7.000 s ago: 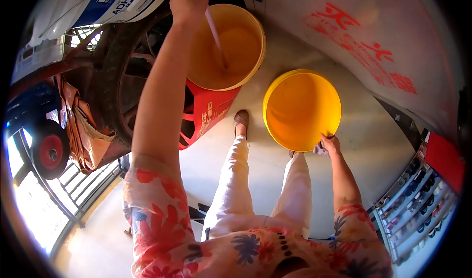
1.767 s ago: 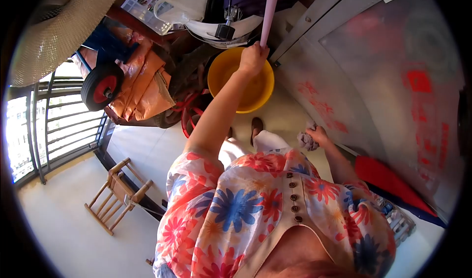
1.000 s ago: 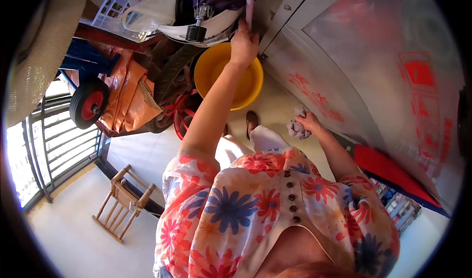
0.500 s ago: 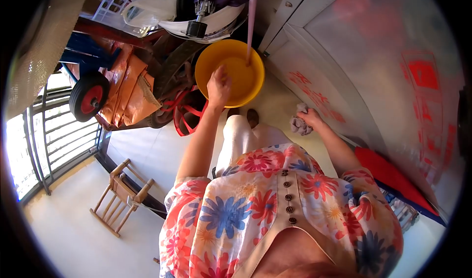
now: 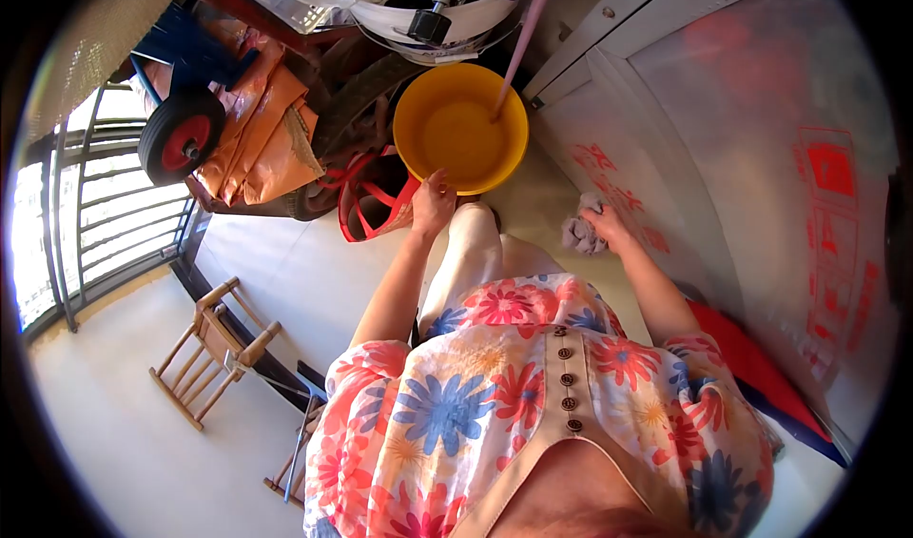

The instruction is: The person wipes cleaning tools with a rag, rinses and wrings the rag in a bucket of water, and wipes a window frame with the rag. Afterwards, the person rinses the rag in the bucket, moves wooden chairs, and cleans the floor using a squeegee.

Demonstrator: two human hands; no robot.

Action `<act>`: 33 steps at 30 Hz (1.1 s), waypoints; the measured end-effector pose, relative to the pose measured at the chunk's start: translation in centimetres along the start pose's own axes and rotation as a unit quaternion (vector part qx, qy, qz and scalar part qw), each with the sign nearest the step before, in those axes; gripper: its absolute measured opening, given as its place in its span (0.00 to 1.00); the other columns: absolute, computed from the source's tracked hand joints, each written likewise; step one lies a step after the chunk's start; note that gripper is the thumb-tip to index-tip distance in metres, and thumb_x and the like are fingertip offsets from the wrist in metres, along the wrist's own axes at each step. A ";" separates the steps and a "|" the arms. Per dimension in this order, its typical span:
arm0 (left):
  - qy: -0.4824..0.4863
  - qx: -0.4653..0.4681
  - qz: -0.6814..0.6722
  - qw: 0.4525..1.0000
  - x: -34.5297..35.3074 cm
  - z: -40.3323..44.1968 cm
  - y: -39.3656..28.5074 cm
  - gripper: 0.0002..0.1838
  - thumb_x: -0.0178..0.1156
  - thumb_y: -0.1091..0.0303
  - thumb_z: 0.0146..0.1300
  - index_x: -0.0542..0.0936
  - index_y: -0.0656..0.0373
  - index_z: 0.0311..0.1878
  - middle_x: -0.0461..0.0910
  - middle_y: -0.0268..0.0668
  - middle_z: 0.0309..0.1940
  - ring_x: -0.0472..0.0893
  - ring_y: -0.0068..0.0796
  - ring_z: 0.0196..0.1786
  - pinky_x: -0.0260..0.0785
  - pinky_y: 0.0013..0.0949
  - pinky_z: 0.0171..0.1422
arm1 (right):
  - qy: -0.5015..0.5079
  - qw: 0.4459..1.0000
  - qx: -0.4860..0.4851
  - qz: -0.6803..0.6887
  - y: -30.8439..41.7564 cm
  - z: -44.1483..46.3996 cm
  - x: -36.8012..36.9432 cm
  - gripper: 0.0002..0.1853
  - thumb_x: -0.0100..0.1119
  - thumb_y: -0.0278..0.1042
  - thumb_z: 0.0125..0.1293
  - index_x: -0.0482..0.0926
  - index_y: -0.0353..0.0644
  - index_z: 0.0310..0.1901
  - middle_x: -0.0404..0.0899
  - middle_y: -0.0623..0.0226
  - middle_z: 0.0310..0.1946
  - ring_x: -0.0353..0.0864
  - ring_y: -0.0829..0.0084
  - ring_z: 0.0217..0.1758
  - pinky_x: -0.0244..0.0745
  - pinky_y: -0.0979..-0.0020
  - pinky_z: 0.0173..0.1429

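Observation:
A yellow bucket [image 5: 456, 129] stands on the floor by the grey cabinet. A pink pole [image 5: 521, 48] leans in it, with its lower end inside and no hand on it. My left hand [image 5: 435, 203] is at the bucket's near rim with its fingers curled; whether they grip the rim or only lie near it, I cannot tell. Lower right of the bucket, my right hand [image 5: 606, 222] is closed on a crumpled grey cloth [image 5: 582, 234]. A red bag or holder with straps [image 5: 376, 205] lies left of my left hand.
At the left are a black wheel with a red hub [image 5: 183, 136], folded orange sheeting [image 5: 262, 138] and barred railings. A small wooden chair [image 5: 217, 348] stands lower left. The grey cabinet [image 5: 666, 157] bounds the right, with a red and dark blue panel [image 5: 770, 376] below it.
My left hand has let go of the pink pole and come down towards me to the bucket's near rim. The pole now leans in the bucket. The cloth stays in my right hand.

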State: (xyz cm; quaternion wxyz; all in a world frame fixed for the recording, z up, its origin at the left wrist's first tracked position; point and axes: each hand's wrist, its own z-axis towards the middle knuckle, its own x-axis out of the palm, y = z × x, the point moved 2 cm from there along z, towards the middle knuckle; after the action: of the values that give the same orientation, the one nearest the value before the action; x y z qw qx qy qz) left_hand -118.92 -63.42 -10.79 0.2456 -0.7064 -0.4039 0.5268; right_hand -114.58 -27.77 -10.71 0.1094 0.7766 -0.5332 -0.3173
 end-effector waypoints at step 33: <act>0.309 -0.141 -0.311 0.888 -10.6 -8.2 7.5 0.09 0.56 0.67 0.60 0.77 0.59 0.42 0.80 0.33 0.29 0.78 0.21 0.24 0.69 0.23 0.26 | 0.067 0.929 -0.106 0.347 7.2 -11.1 13.5 0.24 0.49 0.53 0.65 0.67 0.47 0.56 0.73 0.69 0.51 0.73 0.69 0.53 0.71 0.58 0.49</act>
State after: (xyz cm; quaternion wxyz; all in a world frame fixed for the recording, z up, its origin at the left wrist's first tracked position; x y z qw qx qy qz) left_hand -110.06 -75.70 -8.16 0.4074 -0.6987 -0.5765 0.1164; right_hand -110.12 -44.64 -3.49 0.3302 0.5466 -0.7237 -0.2615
